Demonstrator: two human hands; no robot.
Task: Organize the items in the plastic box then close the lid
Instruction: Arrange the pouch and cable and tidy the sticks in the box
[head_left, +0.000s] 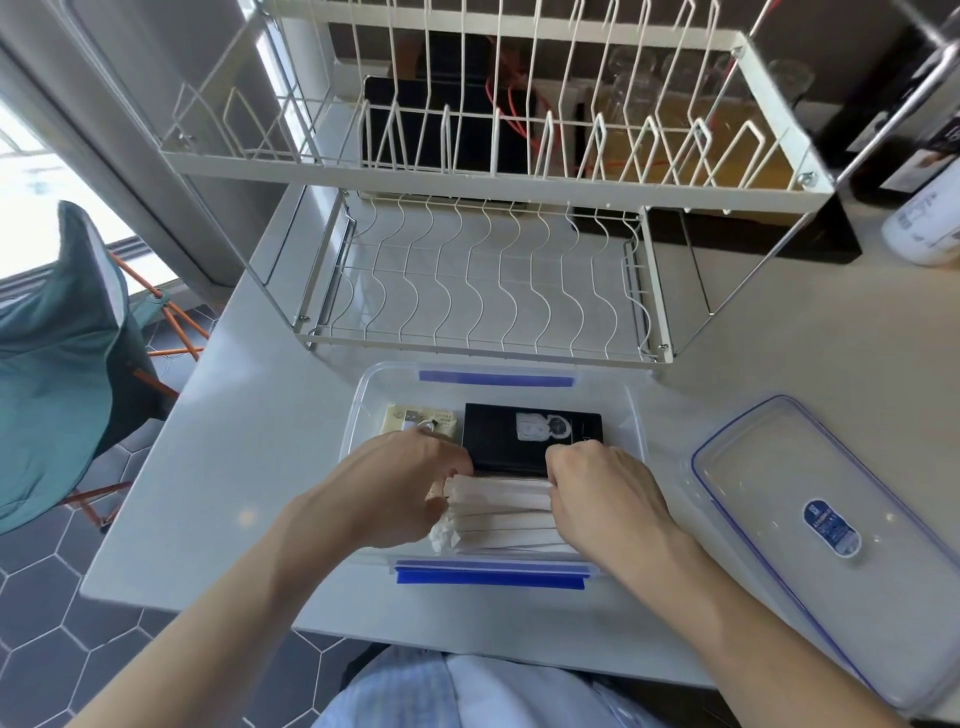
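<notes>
- While the clear plastic box (363, 410) sits open on the white table (249, 467), both hands reach into its near half.
- The left hand (400, 483) is curled around the left end of a bundle of white paper-wrapped sticks (498, 506); the right hand (602, 493) pinches the right end.
- The bundle lies between the hands, crosswise, with crumpled wrapper ends at its left.
- At 12 o'clock from the bundle lies a black box (530, 436); at 11 o'clock, a cream packet (415, 418).
- Blue latches mark the box's near and far rims.
- The clear lid (769, 467), blue-edged with a blue sticker, lies flat at 3 o'clock, beside the box.
- A white wire rack (488, 280) stands at 12 o'clock.
</notes>
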